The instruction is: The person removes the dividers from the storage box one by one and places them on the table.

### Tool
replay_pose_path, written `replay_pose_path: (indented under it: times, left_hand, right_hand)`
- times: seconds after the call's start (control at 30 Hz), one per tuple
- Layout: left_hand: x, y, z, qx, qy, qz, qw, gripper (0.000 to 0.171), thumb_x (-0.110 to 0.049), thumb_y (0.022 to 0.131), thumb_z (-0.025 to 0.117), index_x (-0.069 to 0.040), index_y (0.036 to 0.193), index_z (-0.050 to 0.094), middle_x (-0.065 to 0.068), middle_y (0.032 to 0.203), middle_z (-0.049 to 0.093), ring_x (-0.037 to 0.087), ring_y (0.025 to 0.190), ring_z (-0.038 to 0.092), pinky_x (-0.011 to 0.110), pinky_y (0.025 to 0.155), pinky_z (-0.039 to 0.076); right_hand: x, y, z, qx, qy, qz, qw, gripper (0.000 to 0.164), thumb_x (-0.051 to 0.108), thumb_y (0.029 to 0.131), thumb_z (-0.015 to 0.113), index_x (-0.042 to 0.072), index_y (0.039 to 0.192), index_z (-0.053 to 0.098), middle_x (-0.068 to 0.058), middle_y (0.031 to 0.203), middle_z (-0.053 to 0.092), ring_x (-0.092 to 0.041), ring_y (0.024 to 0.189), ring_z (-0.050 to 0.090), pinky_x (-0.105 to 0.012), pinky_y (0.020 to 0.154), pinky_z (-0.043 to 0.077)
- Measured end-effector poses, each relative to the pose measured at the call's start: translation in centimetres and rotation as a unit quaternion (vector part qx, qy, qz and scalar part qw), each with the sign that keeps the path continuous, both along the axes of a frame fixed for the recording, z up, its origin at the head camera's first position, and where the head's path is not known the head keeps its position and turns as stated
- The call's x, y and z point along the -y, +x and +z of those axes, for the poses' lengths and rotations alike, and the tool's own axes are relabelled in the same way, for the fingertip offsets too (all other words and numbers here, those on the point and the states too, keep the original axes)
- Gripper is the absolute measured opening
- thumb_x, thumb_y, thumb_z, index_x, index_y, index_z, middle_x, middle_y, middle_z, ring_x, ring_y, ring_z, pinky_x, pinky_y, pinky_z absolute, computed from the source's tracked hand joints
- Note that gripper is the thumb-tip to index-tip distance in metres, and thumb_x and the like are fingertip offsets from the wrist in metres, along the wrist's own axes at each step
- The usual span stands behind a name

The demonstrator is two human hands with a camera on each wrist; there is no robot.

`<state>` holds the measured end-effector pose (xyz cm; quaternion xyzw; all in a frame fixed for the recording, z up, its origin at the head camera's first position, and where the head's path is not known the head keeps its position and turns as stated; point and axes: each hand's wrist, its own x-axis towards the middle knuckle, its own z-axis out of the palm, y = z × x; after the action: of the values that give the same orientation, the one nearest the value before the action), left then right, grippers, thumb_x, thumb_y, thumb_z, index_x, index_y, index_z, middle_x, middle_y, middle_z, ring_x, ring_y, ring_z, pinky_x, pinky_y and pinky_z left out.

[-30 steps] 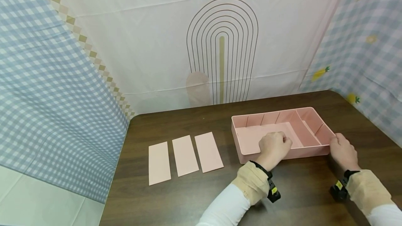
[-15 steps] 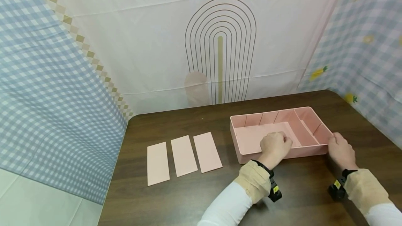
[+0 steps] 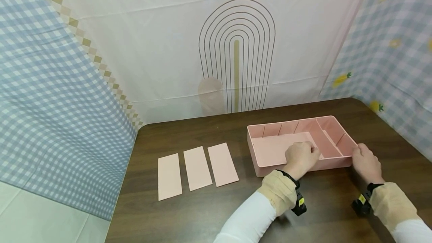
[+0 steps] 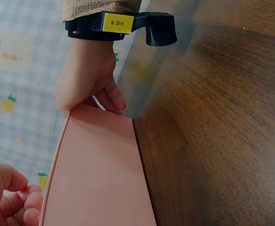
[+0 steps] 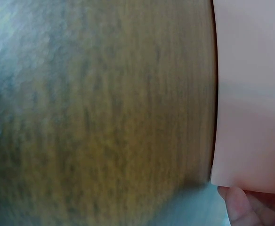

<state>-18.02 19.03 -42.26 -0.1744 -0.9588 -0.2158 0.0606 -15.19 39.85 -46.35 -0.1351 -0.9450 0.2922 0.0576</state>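
A pink divided box [image 3: 276, 168] sits on the right of the table. My left hand [image 3: 301, 156] hovers over its near rim with fingers curled. In the left wrist view, the left hand's thumb [image 4: 12, 176] meets the curled fingers, and nothing shows between them. My right hand [image 3: 367, 163] grips the box's right end at the near corner. In the right wrist view its fingertips [image 5: 238, 202] are against that end wall. A cross divider [image 3: 325, 138] stands in the box, with a short divider [image 3: 341, 140] to its right.
Three flat pink panels, a left one [image 3: 170, 176], a middle one [image 3: 198, 168] and a right one [image 3: 223, 164], lie in a row left of the box on the dark wooden table [image 3: 189, 213]. A printed white cloth [image 3: 162, 48] hangs behind the table.
My left hand has shifted slightly right along the box's near rim. The right hand keeps its hold at the box's end, and the panels lie unmoved.
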Motion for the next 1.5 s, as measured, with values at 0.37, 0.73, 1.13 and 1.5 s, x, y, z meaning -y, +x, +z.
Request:
replay_pose_path:
  times: [0.37, 0.73, 1.13, 1.5]
  left_hand:
    - [-0.5, 0.3, 0.1, -0.009, -0.012, -0.013, 0.9998, 0.038, -0.032, 0.086, 0.05, -0.025, 0.049, 0.043, -0.012, 0.044, 0.034, 0.002, 0.041, 0.031, 0.02, 0.037, 0.024]
    - [-1.2, -0.1, 0.0, 0.008, -0.044, -0.012, 0.9989, 0.039, -0.037, 0.087, 0.047, -0.024, 0.051, 0.045, -0.011, 0.047, 0.039, 0.004, 0.045, 0.038, 0.023, 0.039, 0.025]
    - [-1.3, -0.6, 0.2, 0.037, -0.067, -0.031, 0.9966, 0.033, -0.04, 0.088, 0.046, -0.026, 0.058, 0.05, -0.014, 0.062, 0.052, 0.003, 0.054, 0.044, 0.024, 0.042, 0.029]
    - [-1.5, -0.2, 0.0, 0.014, -0.056, -0.067, 0.9961, 0.012, -0.038, 0.085, 0.053, -0.031, 0.075, 0.056, -0.019, 0.066, 0.051, 0.0, 0.06, 0.047, 0.021, 0.045, 0.029]
  right_hand:
    - [0.0, 0.0, 0.0, -0.01, 0.005, -0.001, 1.0, 0.046, 0.026, 0.095, 0.015, -0.01, 0.117, 0.034, -0.04, 0.114, 0.039, -0.058, 0.095, 0.039, -0.065, 0.076, 0.032]
    - [-0.2, -0.1, -0.2, -0.011, 0.002, -0.002, 1.0, 0.047, 0.027, 0.095, 0.015, -0.009, 0.117, 0.035, -0.039, 0.114, 0.039, -0.058, 0.094, 0.04, -0.065, 0.074, 0.032]
    - [-0.2, 0.0, -0.3, -0.012, 0.0, 0.001, 1.0, 0.047, 0.028, 0.095, 0.015, -0.009, 0.117, 0.036, -0.039, 0.114, 0.04, -0.057, 0.095, 0.04, -0.064, 0.074, 0.032]
    - [0.0, 0.1, -0.3, -0.019, 0.001, -0.002, 1.0, 0.046, 0.028, 0.095, 0.016, -0.008, 0.115, 0.037, -0.038, 0.113, 0.041, -0.057, 0.094, 0.041, -0.064, 0.073, 0.032]
